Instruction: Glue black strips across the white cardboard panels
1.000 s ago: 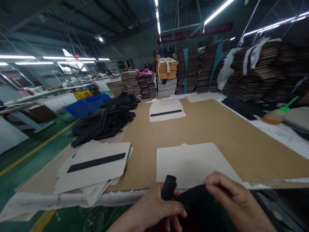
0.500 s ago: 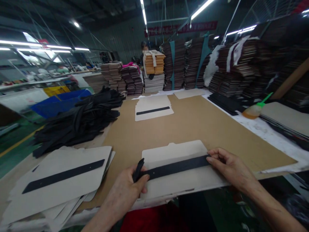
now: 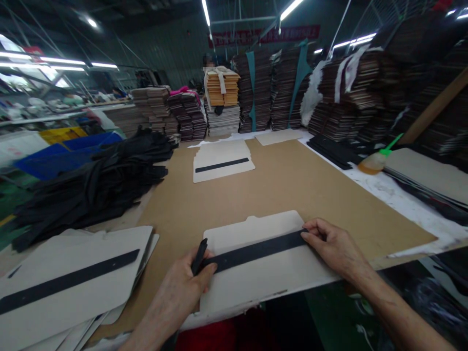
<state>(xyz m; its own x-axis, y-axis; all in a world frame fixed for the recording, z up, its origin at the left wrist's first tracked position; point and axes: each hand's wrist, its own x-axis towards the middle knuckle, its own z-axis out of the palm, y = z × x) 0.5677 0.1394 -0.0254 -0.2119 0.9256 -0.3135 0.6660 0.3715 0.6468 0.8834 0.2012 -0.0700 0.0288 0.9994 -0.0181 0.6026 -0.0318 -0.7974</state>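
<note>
A black strip [image 3: 261,251] lies slantwise across a pale panel [image 3: 234,287] at the near edge of the table. My left hand [image 3: 197,273] pinches the strip's left end and also holds a short dark piece [image 3: 199,256] that sticks up from the fingers. At the strip's other end, my right hand [image 3: 325,239] grips it between thumb and fingertips. To the left is a pile of pale panels [image 3: 109,282], the top one bearing a black strip. Farther back, more stacked panels [image 3: 223,151] also carry a black strip.
Black strips are heaped [image 3: 98,180] at the left, before a blue bin [image 3: 66,151]. A bottle with a green spout [image 3: 375,161] stands at the right near dark strips [image 3: 331,151]. Tall stacks [image 3: 254,92] line the back, with a person partly visible behind them.
The view has shifted slightly, so the table and its contents appear farther left. Both hands keep their hold on the strip, which has hardly moved on the panel.
</note>
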